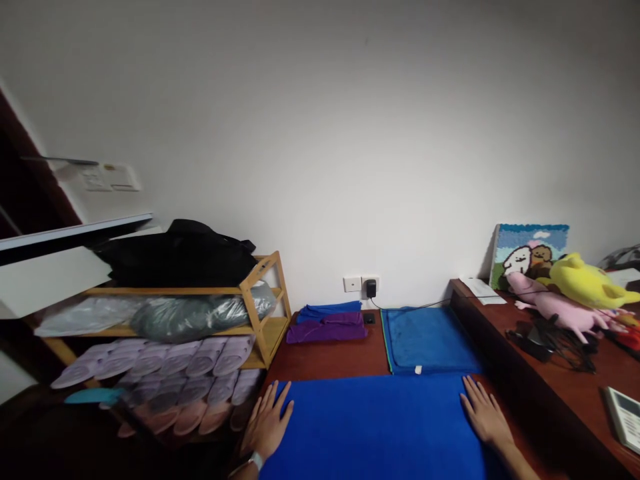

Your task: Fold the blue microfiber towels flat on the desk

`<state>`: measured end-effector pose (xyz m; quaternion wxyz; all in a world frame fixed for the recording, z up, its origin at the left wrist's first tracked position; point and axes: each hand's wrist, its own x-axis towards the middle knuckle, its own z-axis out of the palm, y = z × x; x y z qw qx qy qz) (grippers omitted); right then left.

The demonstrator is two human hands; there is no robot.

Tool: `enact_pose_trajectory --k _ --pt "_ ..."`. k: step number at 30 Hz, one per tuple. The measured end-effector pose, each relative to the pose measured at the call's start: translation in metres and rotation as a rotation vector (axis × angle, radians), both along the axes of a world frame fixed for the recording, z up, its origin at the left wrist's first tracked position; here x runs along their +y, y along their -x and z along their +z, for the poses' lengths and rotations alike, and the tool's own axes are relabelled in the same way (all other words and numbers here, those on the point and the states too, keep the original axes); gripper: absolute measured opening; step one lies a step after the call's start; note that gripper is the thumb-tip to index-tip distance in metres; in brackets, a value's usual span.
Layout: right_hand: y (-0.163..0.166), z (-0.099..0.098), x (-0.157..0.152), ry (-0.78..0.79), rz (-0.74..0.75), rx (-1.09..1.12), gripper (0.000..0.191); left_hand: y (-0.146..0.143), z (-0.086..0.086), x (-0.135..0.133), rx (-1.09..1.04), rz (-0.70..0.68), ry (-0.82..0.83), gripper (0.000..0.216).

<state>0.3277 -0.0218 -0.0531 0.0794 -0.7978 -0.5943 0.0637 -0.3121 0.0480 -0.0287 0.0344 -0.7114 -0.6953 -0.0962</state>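
Observation:
A bright blue cloth (377, 427) lies spread flat on the reddish-brown table (325, 360), its near part cut off by the bottom of the view. My left hand (267, 420) rests at the cloth's left edge, fingers stretched out. At the far right corner, my right hand (485, 410) lies flat with fingers apart, touching the cloth. Beyond the cloth sits a folded blue towel (430, 340) with a small white tag. To its left are a folded purple cloth (327, 328) and a folded blue cloth (330, 310) behind it.
On the left stands a wooden rack (260, 320) with slippers (190, 360), plastic-wrapped bundles and a black bag (185, 253). A raised brown surface (560, 393) at right bears plush toys (560, 307), cables and a calculator-like device (625, 417). A plugged-in black adapter (371, 288) trails a cord.

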Motion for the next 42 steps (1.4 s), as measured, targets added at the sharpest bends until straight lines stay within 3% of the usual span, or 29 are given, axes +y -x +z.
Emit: enact_pose_trajectory --k 7,11,13,15,18,21,23,26,35,38,42 --pt "-0.009 -0.011 -0.004 0.006 -0.031 -0.016 0.077 -0.006 0.012 -0.011 0.008 0.008 0.026 0.059" --pt "0.019 0.007 0.011 -0.058 -0.053 -0.102 0.072 -0.007 0.013 -0.016 -0.002 0.008 0.021 0.058" --pt "0.067 0.029 0.023 -0.195 0.088 -0.121 0.069 -0.008 0.014 -0.018 -0.004 0.015 0.021 0.058" --pt "0.138 0.053 0.036 -0.29 0.266 -0.036 0.064 -0.009 0.015 -0.019 -0.012 0.015 0.027 0.058" --pt "0.254 0.076 0.047 -0.222 0.476 0.134 0.062 -0.008 0.015 -0.018 -0.022 0.005 0.023 0.058" --pt "0.329 0.074 0.049 -0.078 0.594 0.221 0.064 -0.006 0.009 -0.014 -0.015 0.011 0.014 0.058" --pt "0.339 0.064 0.045 -0.042 0.605 0.234 0.065 -0.004 0.004 -0.009 -0.002 0.021 0.015 0.059" --pt "0.298 0.049 0.034 -0.053 0.55 0.206 0.066 -0.002 -0.001 -0.004 0.021 0.023 0.015 0.06" --pt "0.052 0.014 0.01 0.003 0.094 0.017 0.067 -0.008 0.01 -0.003 0.051 0.032 0.058 0.063" --pt "0.008 -0.003 0.01 -0.016 0.04 0.01 0.076 -0.007 0.015 -0.002 0.046 0.039 0.094 0.063" --pt "-0.012 -0.029 0.012 -0.089 0.049 0.035 0.081 0.0 0.02 -0.002 0.009 0.018 0.13 0.065"
